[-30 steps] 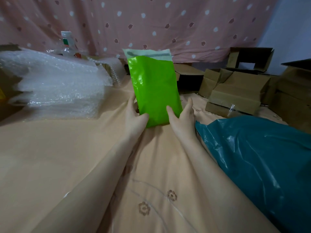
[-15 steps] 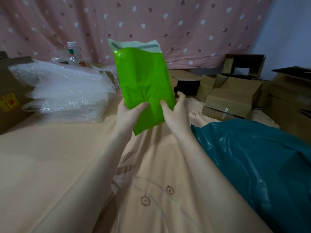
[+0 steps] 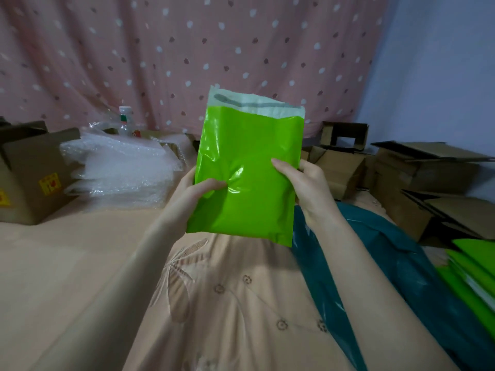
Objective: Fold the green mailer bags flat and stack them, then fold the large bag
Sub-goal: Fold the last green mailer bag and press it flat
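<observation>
Head view shows you holding one green mailer [image 3: 249,180] upright in the air above the bed [image 3: 80,263], its pale sealing flap at the top. Your left hand [image 3: 198,195] grips its left edge, thumb pressed into the front and denting the plastic, the other fingers hidden behind. Your right hand [image 3: 308,186] holds the right edge, thumb lying across the front, the fingers wrapped behind. The mailer tilts a little, its top leaning to the right.

Under your right forearm the large teal bag [image 3: 401,277] lies crumpled on the bed, running from just below the mailer to the lower right corner. Touching its right side at the frame edge, a stack of green mailers [image 3: 474,274] lies flat.

On the left, sheets of bubble wrap [image 3: 120,170] are piled beside a brown box [image 3: 32,170] with yellow stickers, and a plastic bottle [image 3: 125,121] stands behind the pile. More cardboard boxes [image 3: 428,178] crowd the right, in front of a pink dotted curtain [image 3: 187,49].
</observation>
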`<control>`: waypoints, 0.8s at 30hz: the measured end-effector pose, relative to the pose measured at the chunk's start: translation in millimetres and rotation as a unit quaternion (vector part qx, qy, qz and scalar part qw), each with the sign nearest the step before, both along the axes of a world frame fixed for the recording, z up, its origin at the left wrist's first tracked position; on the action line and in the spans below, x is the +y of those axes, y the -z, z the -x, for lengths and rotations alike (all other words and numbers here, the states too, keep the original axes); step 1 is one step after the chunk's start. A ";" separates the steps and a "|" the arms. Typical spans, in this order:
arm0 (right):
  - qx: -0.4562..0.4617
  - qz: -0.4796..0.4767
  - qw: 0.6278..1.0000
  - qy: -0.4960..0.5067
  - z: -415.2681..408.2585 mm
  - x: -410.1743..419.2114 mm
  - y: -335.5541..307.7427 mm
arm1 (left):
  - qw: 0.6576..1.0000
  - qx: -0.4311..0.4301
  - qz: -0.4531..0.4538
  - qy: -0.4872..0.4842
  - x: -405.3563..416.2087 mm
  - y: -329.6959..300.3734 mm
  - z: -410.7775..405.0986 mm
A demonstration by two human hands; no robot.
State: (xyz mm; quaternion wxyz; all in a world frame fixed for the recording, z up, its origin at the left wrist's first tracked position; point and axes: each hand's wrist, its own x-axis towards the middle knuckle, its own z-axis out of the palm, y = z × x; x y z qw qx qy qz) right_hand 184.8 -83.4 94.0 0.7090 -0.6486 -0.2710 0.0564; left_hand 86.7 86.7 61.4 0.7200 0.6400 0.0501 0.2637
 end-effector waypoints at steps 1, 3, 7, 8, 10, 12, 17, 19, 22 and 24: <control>0.002 -0.004 1.000 -0.003 6.4 -9.6 -3.6 | 1.000 -0.006 -0.009 0.006 -6.1 -4.5 5.6; -0.003 -0.005 1.000 0.011 16.4 -25.3 -6.8 | 0.999 -0.018 -0.039 0.002 -18.1 -11.3 14.3; -0.024 -0.012 0.998 0.058 37.0 -48.5 -10.2 | 0.984 -0.020 -0.162 -0.076 -39.2 -14.9 22.1; -0.030 -0.014 0.997 0.075 41.9 -53.5 -9.4 | 0.973 -0.025 -0.199 -0.113 -45.1 -14.0 22.7; -0.052 -0.011 0.992 0.115 49.9 -61.0 -6.3 | 0.936 -0.034 -0.282 -0.208 -57.5 -11.9 25.5; -0.074 -0.006 0.985 0.157 60.2 -67.7 -3.9 | 0.899 -0.059 -0.346 -0.262 -76.0 -11.3 34.7; -0.097 -0.008 0.975 0.200 83.7 -73.9 -2.3 | 0.848 -0.061 -0.492 -0.189 -134.2 -2.0 57.0; -0.089 -0.018 0.979 0.182 91.8 -75.2 -1.4 | 0.872 -0.002 -0.471 -0.133 -144.9 5.9 55.7; -0.082 -0.005 0.990 0.117 104.6 -77.9 0.8 | 0.913 -0.025 -0.405 -0.052 -152.6 6.2 55.4; -0.074 -0.001 0.995 0.060 111.9 -81.6 1.2 | 0.937 -0.067 -0.338 -0.046 -155.5 0.9 58.0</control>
